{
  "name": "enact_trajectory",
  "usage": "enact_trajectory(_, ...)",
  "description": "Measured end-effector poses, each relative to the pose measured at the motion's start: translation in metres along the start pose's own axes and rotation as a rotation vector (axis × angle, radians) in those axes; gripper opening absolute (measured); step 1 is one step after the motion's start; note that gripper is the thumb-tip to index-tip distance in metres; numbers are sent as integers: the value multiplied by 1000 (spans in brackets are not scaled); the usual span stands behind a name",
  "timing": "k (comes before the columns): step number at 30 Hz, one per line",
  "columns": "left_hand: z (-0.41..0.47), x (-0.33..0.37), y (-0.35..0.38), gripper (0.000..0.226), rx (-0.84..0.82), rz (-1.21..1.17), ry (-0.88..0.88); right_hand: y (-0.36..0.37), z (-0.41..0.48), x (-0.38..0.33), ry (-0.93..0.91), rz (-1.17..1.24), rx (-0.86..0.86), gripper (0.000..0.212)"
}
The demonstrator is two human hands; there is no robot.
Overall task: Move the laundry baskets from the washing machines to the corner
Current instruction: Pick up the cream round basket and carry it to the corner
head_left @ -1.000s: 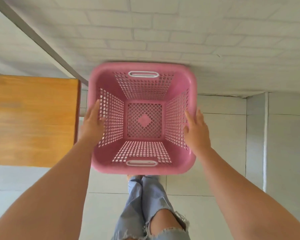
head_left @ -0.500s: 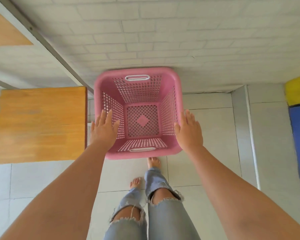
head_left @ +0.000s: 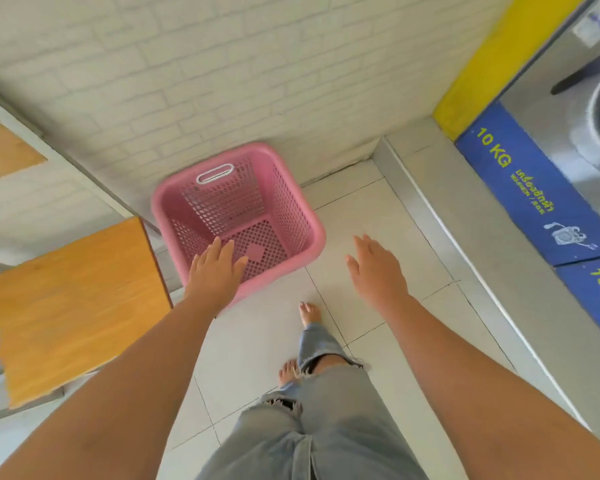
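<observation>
By the white brick wall (head_left: 222,81) I see the pink laundry basket (head_left: 302,216) parked, tucked aside; my left hand (head_left: 215,271) and right hand (head_left: 378,268) spread empty.

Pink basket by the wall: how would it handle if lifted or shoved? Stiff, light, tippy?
The pink basket looks like moulded lattice plastic and is empty, so probably light and fairly stiff, with some wall flex. Its broad square shape suggests it would slide on the floor tiles rather than tip. The white handle slot offers a grip.
</observation>
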State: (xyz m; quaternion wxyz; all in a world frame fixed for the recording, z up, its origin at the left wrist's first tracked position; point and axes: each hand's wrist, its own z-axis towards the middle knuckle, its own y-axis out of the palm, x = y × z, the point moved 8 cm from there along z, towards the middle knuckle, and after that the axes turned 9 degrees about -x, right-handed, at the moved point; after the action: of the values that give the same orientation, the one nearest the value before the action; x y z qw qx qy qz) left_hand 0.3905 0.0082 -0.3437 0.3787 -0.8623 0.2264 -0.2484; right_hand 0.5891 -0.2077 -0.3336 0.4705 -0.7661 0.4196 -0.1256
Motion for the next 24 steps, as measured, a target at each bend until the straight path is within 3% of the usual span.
enact_trajectory(8, -27, 83, 19, 58, -64, 190, 251, 21, -119, 86, 255, 202, 62, 54)
enact_trajectory(13, -45, 173, 47, 51, -119, 320, 425, 45, -197, 146, 437, 323, 117, 50)
enact_trajectory(24, -158, 363, 174, 50, -209, 396, 760, 123, -377, 278, 763, 559, 235, 52)
